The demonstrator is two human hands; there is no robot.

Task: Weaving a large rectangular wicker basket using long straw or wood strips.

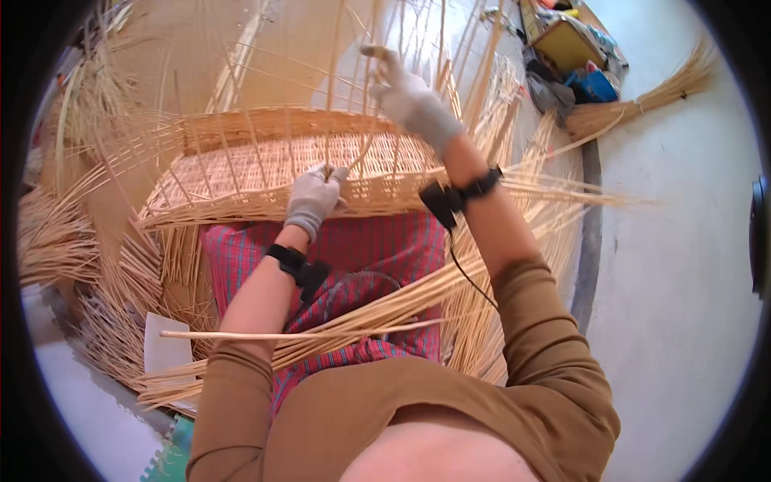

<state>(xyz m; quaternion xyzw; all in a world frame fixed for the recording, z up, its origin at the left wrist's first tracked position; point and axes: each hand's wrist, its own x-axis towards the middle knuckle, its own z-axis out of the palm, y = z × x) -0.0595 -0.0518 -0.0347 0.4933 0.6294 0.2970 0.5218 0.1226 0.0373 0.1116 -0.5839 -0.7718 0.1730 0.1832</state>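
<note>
A rectangular wicker basket (pixel 273 165), with a woven base and low sides, lies across a red plaid cloth (pixel 385 249). Thin upright stakes rise from its sides. My left hand (pixel 316 195), in a pale glove with dark fingertips, is closed on a wicker rod (pixel 328 120) at the basket's near side. Above the right part of the basket, my gloved right hand (pixel 405 92) is raised among the stakes. Its fingers look slightly blurred but apart, with thumb and forefinger spaced, and no rod shows clearly in them.
A bundle of loose rods (pixel 361 321) lies over the cloth, passing above my left forearm. More rods (pixel 52 233) are heaped at the left. Far right are a tied bundle (pixel 642 104), a blue container (pixel 594 84) and a box (pixel 569 44). A green mat (pixel 170 454) is at lower left.
</note>
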